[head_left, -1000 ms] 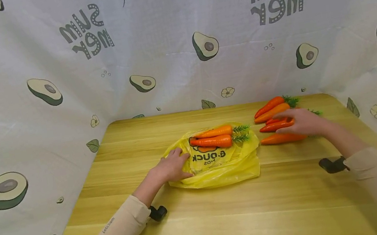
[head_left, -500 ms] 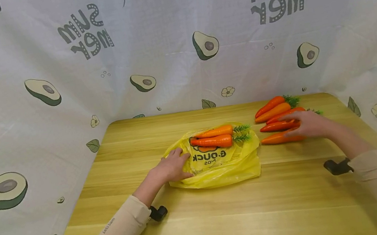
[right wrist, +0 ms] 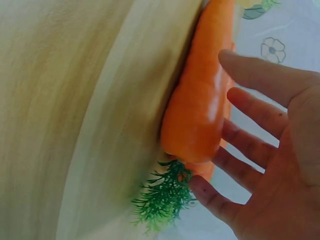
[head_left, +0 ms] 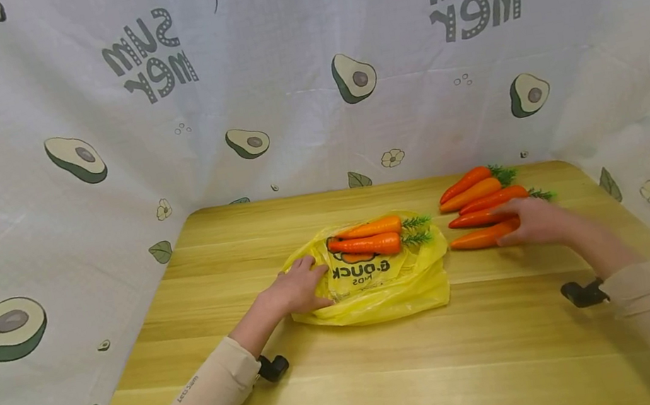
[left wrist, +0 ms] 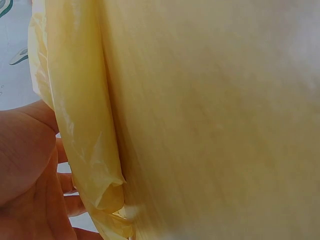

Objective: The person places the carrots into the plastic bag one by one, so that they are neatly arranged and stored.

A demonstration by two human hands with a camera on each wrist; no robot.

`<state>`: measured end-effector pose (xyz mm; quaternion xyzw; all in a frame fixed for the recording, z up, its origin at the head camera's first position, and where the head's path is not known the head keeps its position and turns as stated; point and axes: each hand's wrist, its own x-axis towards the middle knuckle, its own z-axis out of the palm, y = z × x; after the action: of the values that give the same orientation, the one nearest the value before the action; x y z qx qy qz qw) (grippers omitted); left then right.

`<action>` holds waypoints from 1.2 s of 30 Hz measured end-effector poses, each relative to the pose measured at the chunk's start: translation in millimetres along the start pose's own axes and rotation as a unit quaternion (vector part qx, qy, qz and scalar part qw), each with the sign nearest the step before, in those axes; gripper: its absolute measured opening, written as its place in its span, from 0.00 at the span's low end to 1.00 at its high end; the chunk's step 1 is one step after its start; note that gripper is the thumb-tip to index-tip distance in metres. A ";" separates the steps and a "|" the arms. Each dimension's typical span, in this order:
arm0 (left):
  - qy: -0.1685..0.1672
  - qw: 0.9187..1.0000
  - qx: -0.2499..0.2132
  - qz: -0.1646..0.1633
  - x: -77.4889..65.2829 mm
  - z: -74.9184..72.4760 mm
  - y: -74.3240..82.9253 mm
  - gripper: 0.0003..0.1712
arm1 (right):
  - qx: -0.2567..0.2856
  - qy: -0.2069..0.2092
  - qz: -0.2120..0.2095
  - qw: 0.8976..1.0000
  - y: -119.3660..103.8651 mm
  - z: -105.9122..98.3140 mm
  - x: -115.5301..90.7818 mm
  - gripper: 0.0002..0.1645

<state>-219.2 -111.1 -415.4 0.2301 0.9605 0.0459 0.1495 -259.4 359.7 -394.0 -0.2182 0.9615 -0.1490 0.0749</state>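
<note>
My left hand (head_left: 302, 286) rests at the left edge of a yellow plastic bag (head_left: 374, 305) lying flat. Its fingers are spread over the bag's edge, and in the left wrist view the plastic folds (left wrist: 85, 100) rise beside the palm. On the bag lie an orange carrot (head_left: 371, 227) and a redder carrot (head_left: 371, 245), green tops to the right. At the right, my right hand (head_left: 537, 221) reaches over the top end of the nearest carrot (head_left: 479, 237). The right wrist view shows its fingers extended alongside that carrot (right wrist: 200, 100), thumb near its upper side.
Behind the nearest carrot lie several more carrots (head_left: 469, 196) in a loose row, tips pointing left. A wooden table (head_left: 393, 377) carries everything. A white cloth (head_left: 286, 44) printed with avocados hangs along the back and sides.
My right hand has shifted from the red carrots in the middle of the row toward the nearest orange one, uncovering more of the red ones. My left hand has stayed on the bag.
</note>
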 end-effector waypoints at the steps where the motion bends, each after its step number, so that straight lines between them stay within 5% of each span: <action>1: 0.001 1.000 -0.001 0.001 0.5 0.6 -0.2 0.44 | -0.003 0.002 0.000 1.000 0.9 1.1 -0.2 0.36; 18: 0.000 1.000 0.002 0.001 1.4 1.8 -1.2 0.44 | -0.047 0.023 -0.016 0.999 0.0 8.9 -0.6 0.21; 36: 0.002 1.000 0.005 0.000 1.0 2.0 -0.9 0.44 | -0.055 0.014 -0.020 0.998 2.2 11.0 0.9 0.19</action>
<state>-219.8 -111.4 -417.7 0.2312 0.9608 0.0418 0.1469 -258.9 358.4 -405.2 -0.2395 0.9646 -0.1000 0.0463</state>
